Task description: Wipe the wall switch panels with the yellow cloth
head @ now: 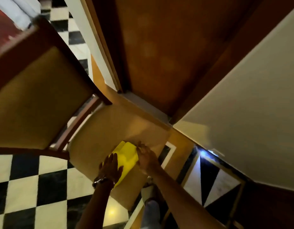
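Yellow cloth: the yellow cloth [127,156] lies folded on the tan seat of a chair [100,129], toward 6 o'clock in the view, a little below the middle.
Left hand: the left hand [110,169] lies flat on the cloth's 7 o'clock part, fingers straight and together, pointing toward 12 o'clock; it is open and presses on the fabric.
Wristwatch: a wristwatch [100,180] sits on the left wrist, just below that hand.
Right hand: the right hand [147,158] touches the cloth's 3 o'clock edge, its fingertips near the upper corner; motion blur hides the fingers, so whether they pinch the cloth or only rest against it cannot be told.
Chair back: the padded chair back [35,96] in its dark wooden frame fills the 9 to 10 o'clock area.
Floor: a black-and-white checkered floor [27,179] shows at 8 o'clock and again at 4 o'clock.
Door: a brown wooden door [159,47] rises at 12 o'clock.
Wall: a pale wall [242,96] spans 2 to 3 o'clock, beside the door.
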